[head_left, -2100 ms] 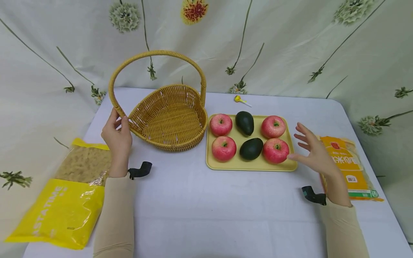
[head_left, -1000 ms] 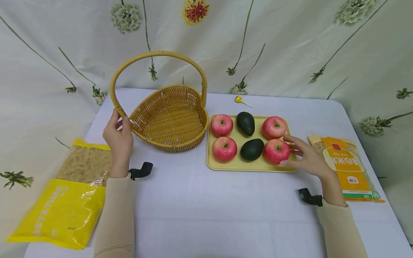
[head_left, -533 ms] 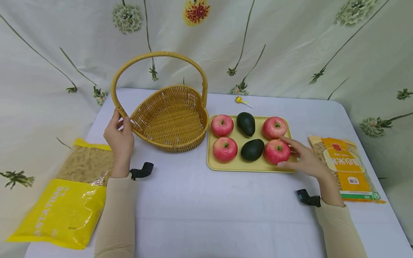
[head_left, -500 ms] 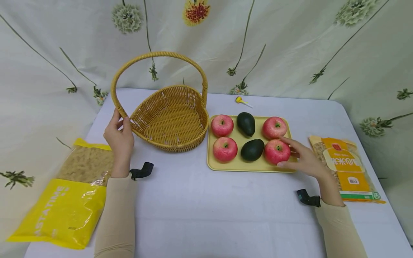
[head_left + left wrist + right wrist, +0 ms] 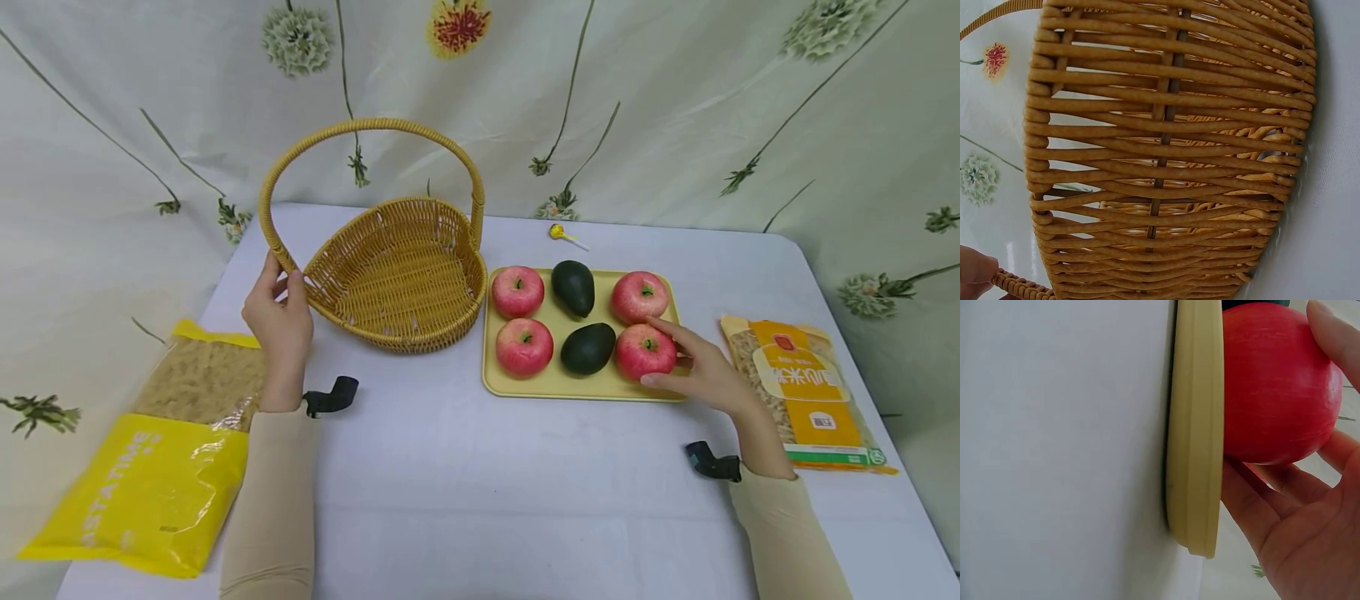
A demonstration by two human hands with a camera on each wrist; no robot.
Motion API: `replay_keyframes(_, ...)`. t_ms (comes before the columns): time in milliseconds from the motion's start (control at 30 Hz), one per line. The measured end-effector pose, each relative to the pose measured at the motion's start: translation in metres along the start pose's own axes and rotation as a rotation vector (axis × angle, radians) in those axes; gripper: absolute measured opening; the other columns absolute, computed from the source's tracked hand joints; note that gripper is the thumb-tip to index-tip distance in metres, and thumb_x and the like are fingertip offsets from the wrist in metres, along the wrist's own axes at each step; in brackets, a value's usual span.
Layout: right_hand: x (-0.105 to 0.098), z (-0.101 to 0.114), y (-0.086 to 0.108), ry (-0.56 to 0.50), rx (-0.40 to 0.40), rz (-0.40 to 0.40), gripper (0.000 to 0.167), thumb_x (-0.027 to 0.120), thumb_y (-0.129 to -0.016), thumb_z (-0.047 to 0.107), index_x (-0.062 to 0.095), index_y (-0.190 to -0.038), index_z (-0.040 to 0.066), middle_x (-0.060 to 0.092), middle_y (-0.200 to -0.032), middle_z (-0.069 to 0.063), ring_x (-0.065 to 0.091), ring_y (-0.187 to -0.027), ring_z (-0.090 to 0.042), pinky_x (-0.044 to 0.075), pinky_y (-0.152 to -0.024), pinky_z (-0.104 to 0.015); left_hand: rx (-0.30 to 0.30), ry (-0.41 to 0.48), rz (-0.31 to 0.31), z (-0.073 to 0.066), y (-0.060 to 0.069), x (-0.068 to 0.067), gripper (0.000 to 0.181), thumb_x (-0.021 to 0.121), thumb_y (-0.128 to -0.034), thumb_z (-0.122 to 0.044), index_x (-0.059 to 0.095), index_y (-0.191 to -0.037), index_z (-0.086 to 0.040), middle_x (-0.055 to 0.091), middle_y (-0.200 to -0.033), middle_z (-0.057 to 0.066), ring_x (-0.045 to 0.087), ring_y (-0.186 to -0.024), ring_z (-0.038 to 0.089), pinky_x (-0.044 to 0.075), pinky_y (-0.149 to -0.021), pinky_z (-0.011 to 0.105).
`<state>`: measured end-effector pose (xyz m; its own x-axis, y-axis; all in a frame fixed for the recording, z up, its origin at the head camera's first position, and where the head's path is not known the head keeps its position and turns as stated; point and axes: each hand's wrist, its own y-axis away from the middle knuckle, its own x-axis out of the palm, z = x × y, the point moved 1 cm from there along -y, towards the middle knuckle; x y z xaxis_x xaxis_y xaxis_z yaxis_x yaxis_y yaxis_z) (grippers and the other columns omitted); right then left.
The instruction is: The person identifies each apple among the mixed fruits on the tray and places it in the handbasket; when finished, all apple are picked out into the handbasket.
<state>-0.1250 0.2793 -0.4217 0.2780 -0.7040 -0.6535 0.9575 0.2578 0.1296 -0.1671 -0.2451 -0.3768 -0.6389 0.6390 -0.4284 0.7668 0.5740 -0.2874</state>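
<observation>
Red and glossy, the apple [image 5: 643, 348] sat at the near right corner of the pale-yellow tray [image 5: 585, 388]. The right hand [image 5: 697, 367], earlier spread wide beside the tray, had closed in, thumb and fingers curled round the fruit. The apple kept its place beside the front avocado [image 5: 588, 348], suggesting a grasp gained without lift. Farther back, the left hand [image 5: 281, 323] pinched the wicker basket [image 5: 408, 340] by its handle [image 5: 382, 124], as before; beyond lay a lollipop [image 5: 557, 232].

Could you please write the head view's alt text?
A person's left hand holds a wicker basket by its handle; the right hand grips a red apple on a yellow tray with three other apples and two avocados. Bags lie on either side.
</observation>
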Motion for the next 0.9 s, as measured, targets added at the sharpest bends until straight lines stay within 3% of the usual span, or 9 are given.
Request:
replay_keyframes(400,0.0004,0.0034,-0.0004,-0.013,0.016,0.001,0.083,0.078,-0.083,0.030,0.035,-0.152,0.013,0.042,-0.147,-0.021,0.046,-0.123,-0.038,0.044,-0.101,-0.055,0.016,0.011,0.003,0.0007,-0.0009,-0.0001,0.043,0.050,-0.1016,-0.021,0.047,-0.144,-0.026,0.063,-0.132,0.002,0.061,-0.111,0.015,0.055,-0.091,0.026)
replay_keyframes(733,0.0009,0.0060,-0.0020,0.019,0.005,-0.043,0.080,0.079,-0.081,0.031,0.041,-0.148,0.012,0.049,-0.142,-0.019,0.050,-0.117,-0.033,0.048,-0.092,-0.034,0.024,0.006,-0.002,0.0026,-0.0010,0.0008,0.043,0.051,-0.1014,-0.021,0.048,-0.144,-0.025,0.063,-0.132,0.002,0.062,-0.111,0.016,0.055,-0.091,0.029)
replay_keyframes(900,-0.0035,0.0082,0.0014,0.023,-0.037,-0.066,0.077,0.081,-0.080,0.026,0.044,-0.145,0.009,0.051,-0.139,-0.019,0.053,-0.113,-0.032,0.049,-0.082,-0.015,0.016,0.006,0.002,0.0025,0.0001,0.0000,0.042,0.051,-0.1015,-0.023,0.048,-0.144,-0.028,0.063,-0.132,0.000,0.062,-0.111,0.015,0.055,-0.091,0.028)
